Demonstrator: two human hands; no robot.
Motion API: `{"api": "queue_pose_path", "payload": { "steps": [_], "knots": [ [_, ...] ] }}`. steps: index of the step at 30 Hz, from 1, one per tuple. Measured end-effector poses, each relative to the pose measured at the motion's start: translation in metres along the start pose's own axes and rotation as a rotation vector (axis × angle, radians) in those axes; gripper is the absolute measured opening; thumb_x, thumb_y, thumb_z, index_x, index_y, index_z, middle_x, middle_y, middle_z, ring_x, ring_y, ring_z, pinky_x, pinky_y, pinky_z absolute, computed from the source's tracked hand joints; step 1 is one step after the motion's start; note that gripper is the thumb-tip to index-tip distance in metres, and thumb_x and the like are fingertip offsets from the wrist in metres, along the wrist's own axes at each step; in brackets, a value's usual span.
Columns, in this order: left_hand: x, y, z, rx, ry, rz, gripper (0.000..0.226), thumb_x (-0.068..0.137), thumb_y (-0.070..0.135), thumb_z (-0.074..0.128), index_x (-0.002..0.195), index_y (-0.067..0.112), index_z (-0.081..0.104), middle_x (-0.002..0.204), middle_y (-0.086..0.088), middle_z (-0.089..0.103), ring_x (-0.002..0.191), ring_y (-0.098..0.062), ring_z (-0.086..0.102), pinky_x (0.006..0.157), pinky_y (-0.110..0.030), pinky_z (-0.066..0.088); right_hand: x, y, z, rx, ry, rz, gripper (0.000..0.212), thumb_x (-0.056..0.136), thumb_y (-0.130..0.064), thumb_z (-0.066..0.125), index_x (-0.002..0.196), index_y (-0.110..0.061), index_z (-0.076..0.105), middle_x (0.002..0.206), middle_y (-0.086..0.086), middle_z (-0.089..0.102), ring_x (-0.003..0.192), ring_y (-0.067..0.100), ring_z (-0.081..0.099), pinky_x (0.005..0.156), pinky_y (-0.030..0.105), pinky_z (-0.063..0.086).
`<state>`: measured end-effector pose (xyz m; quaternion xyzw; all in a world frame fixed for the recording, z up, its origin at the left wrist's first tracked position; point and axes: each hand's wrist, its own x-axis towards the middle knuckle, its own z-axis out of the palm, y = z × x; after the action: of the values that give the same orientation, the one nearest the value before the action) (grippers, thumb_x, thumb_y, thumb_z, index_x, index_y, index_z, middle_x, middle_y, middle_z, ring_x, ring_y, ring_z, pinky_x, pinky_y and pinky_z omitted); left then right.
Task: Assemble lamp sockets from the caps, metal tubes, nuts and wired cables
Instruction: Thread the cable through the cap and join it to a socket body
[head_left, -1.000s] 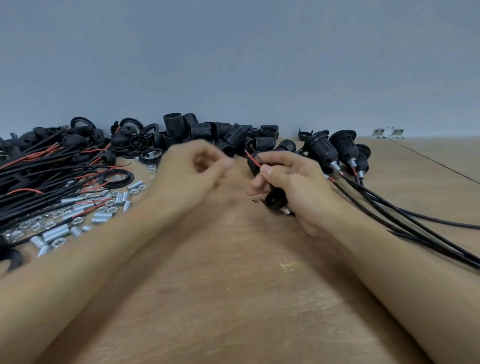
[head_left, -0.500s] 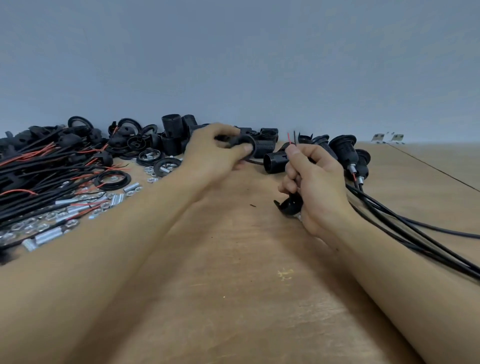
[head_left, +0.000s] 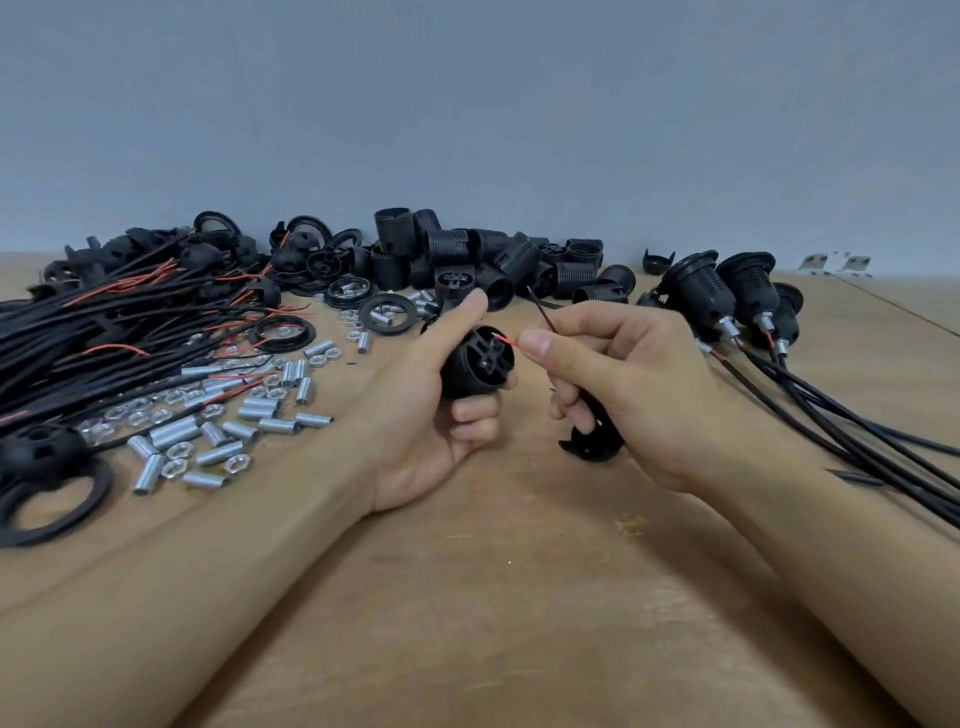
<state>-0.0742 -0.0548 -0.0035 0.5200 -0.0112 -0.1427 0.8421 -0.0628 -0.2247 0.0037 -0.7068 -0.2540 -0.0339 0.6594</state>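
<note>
A black socket sits above the wooden table, gripped in the curled fingers of the left hand; the right hand pinches a red wire at its open end, a black cap hanging below; metal tubes lie left

Soft, even, dimmish light; faint shadows, wide-angle bending at edges, slight blur.

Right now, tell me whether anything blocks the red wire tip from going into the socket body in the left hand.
Nothing visible does. The right hand pinches the red wire with its bare tip at the open end of the socket body, which the left hand grips. The black wire points up, away from it.
</note>
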Motion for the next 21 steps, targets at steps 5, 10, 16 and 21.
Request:
{"api": "queue_pose_path", "payload": {
  "steps": [5,10,16,21],
  "knots": [
    [0.0036,0.0017,-0.0008,0.024,0.009,0.017,0.039,0.083,0.047,0.061,0.068,0.014,0.050,0.057,-0.005,0.048,0.036,-0.007,0.026,0.036,-0.018,0.020,-0.0022,-0.0029,0.0022,-0.089,-0.005,-0.042,0.008,0.085,-0.018,0.075,0.079,-0.024,0.076,0.053,-0.009,0.056,0.044,0.009,0.049,0.057,0.039,0.053],
    [0.0057,0.0014,-0.0019,0.019,0.029,0.046,0.040,0.088,0.045,0.058,0.067,0.012,0.047,0.054,-0.007,0.049,0.035,-0.008,0.023,0.036,-0.019,0.018,-0.0023,-0.0044,0.0013,-0.159,-0.013,-0.063,0.015,0.090,-0.017,0.069,0.077,-0.026,0.069,0.060,-0.014,0.054,0.050,0.012,0.049,0.051,0.023,0.042],
    [0.0051,0.0003,0.0005,0.058,0.020,0.073,0.037,0.081,0.043,0.062,0.066,0.011,0.048,0.054,-0.007,0.048,0.036,-0.008,0.022,0.036,-0.019,0.019,-0.0022,-0.0030,0.0034,-0.252,-0.083,-0.081,0.022,0.096,-0.022,0.059,0.077,-0.031,0.061,0.055,-0.022,0.051,0.049,0.001,0.042,0.054,0.015,0.036],
    [0.0051,0.0002,0.0009,0.063,0.020,0.068,0.036,0.083,0.042,0.061,0.066,0.012,0.048,0.053,-0.007,0.049,0.036,-0.008,0.023,0.037,-0.019,0.016,-0.0030,0.0017,0.0031,-0.234,-0.082,-0.002,0.017,0.089,-0.038,0.059,0.073,-0.038,0.065,0.049,-0.015,0.039,0.048,0.012,0.031,0.050,0.035,0.031]
  ]
}}
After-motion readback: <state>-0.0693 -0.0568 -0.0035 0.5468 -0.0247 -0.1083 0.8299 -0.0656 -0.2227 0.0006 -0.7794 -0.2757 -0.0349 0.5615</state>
